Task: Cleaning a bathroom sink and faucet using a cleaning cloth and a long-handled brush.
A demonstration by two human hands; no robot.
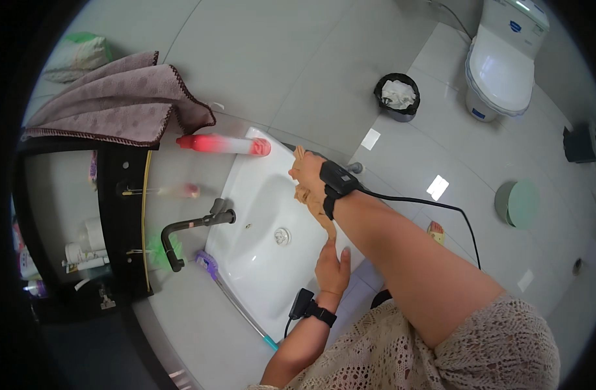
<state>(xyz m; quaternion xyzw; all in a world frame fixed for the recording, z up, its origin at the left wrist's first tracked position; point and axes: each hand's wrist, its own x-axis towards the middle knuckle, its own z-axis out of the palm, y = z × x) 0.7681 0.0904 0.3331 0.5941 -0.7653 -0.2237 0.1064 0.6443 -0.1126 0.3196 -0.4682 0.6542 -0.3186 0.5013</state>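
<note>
A crumpled tan cloth (304, 195) hangs as a narrow strip over the near rim of the white washbasin (242, 286). My right hand (309, 170) is closed around its upper part, with some cloth sticking out past the knuckles. At the strip's lower end, my left hand (332, 270) has the cloth at its fingers, the thumb standing apart. How firmly the left fingers grip is partly hidden. Both wrists wear black straps with small boxes and cables. The basin's drain (282, 236) lies just left of the cloth.
A dark faucet (197, 223) stands beside the basin, with a purple-headed brush (208, 263) on the rim. A red-and-clear bottle (223, 144) lies at the far corner. Beyond are a mauve towel (122, 104), mirror cabinet (122, 221), trash bin (398, 96), toilet (503, 71) and green tub (519, 204).
</note>
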